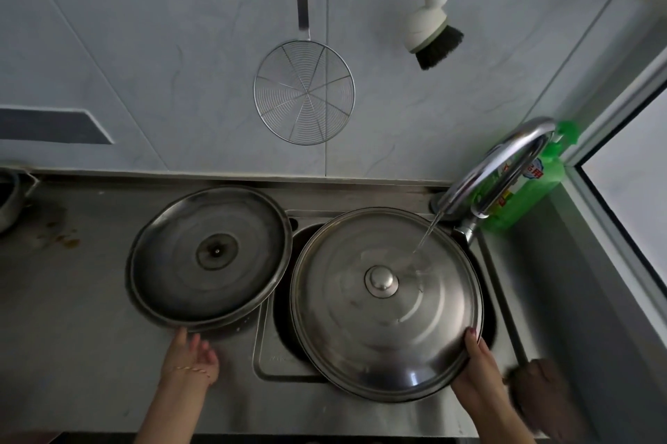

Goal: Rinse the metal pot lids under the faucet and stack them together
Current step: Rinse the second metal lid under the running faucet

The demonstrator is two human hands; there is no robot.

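A large metal lid [386, 331] with a round knob on top is held tilted over the sink [274, 357]. Water runs from the curved faucet [494, 173] onto its upper right part. My right hand [476, 368] grips this lid's near right rim. A second metal lid [209, 256] lies upside down on the counter to the left, its right edge over the sink's rim. My left hand [191, 357] is at the near edge of that lid, fingers apart and touching or just short of the rim.
A green dish soap bottle [530, 187] stands behind the faucet at the right corner. A wire skimmer [305, 92] and a white brush [433, 28] hang on the wall. A dark pot [9, 198] sits at the far left of the steel counter [72, 299].
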